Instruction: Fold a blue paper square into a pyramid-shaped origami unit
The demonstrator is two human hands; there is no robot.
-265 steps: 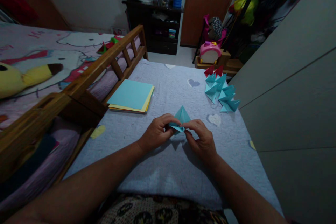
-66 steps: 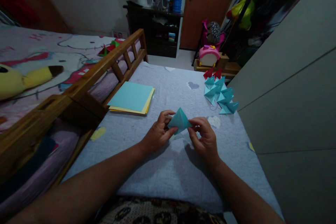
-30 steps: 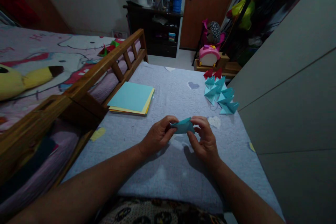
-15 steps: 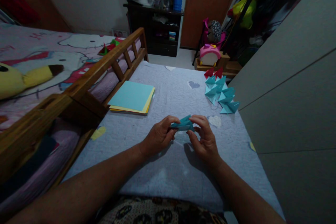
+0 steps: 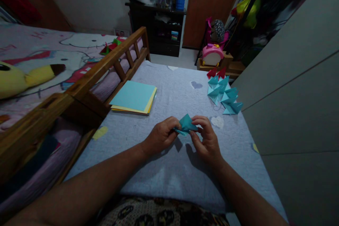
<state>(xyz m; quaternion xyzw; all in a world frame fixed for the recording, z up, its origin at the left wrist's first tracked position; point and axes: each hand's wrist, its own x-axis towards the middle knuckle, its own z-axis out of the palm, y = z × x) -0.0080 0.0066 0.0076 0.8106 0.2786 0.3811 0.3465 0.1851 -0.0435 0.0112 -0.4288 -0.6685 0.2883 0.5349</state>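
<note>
A folded teal origami paper piece (image 5: 186, 123) is held just above the light blue cloth, with a raised point in its middle. My left hand (image 5: 165, 133) pinches its left end between thumb and fingers. On the other side my right hand (image 5: 205, 138) grips the right end between thumb and fingertips. The fingers cover both ends of the paper. Several finished teal origami pieces (image 5: 230, 100) stand in a cluster at the far right, with red origami pieces (image 5: 216, 73) behind them.
A stack of square coloured paper (image 5: 134, 95), blue on top, lies at the left of the cloth-covered surface (image 5: 169, 173). A wooden bed rail (image 5: 106, 72) runs along the left side. Pale cabinet doors (image 5: 299, 113) border the right. A pink toy case (image 5: 213, 55) stands beyond the far edge.
The teal paper has turned in my fingers: flat and narrow before, it now shows a broad face with an upward point. Both hands stay at nearly the same spot.
</note>
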